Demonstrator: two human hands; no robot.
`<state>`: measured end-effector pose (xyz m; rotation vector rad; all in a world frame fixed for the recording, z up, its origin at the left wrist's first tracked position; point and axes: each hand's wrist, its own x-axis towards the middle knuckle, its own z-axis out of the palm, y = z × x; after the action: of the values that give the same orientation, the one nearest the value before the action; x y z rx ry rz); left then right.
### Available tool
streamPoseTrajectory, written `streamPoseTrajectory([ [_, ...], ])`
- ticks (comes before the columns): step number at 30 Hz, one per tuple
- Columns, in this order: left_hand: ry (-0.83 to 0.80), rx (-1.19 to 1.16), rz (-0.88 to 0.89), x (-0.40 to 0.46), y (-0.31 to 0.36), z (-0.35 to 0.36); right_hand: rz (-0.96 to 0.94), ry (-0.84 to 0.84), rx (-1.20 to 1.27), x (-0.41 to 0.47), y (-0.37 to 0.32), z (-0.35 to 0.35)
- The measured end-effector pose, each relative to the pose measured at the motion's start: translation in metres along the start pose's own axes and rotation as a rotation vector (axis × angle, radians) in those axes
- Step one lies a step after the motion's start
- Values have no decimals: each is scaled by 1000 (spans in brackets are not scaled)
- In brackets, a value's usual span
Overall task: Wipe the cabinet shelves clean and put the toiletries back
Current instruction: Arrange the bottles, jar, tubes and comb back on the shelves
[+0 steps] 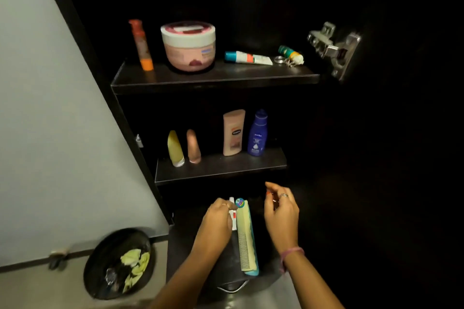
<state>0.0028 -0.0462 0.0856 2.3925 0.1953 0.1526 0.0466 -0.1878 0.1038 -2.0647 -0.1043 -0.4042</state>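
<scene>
Bottom shelf, low in the dark cabinet (140,118): pale cream plastic comb (244,236) lying flat atop a teal comb (254,271), long axis running front to back, teeth toward the left. Just left of it, a small white tube with a red band (233,218), lying the same way, and a round teal-capped item (239,202) at the far end, too small to identify.

Left hand (217,221) curled over the white tube, fingers (226,204) bent round its far end, apparently gripping it. Right hand (281,211) hovering just right of the combs, fingers loosely curled with something small and orange-red near the tips; whether pinched or merely nail colour, cannot tell.

Likely step: setting toiletries back on the lowest shelf. Combs between both hands, left nearer. Any straightening probably a slide along that front-to-back axis.

Upper shelves already stocked: orange pump bottle (140,44), pink tub with a white lid (188,44), white tube with a teal cap (247,57) up top; yellow tube (175,148), peach lotion bottle (233,132), blue lotion bottle (257,133) on the middle shelf.
</scene>
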Motion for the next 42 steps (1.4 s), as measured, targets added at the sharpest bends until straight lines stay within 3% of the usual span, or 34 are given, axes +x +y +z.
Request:
streamPoseTrajectory([
  [4,-64,-142,-344,9,-37,43,239,-224,-95,-13,50,30],
  [9,-76,-167,-530,38,-66,80,448,-425,-236,-16,102,61],
  [16,-85,-148,-543,78,-91,119,611,-623,-301,-1,140,93],
  [19,-70,-143,-547,86,-96,131,617,-629,-366,-9,147,101],
  [23,-99,-116,-415,94,-83,131,611,-594,-426,-25,152,105],
  [29,-87,-116,-484,87,-84,134,664,-568,-357,-31,154,108],
  [35,-105,-128,-485,59,-78,122,856,-634,-224,-20,156,93],
  [38,-139,-158,-542,37,-73,117,1004,-621,-91,-22,155,78],
  [42,-248,-201,-547,1,-62,103,1055,-685,38,-23,130,46],
])
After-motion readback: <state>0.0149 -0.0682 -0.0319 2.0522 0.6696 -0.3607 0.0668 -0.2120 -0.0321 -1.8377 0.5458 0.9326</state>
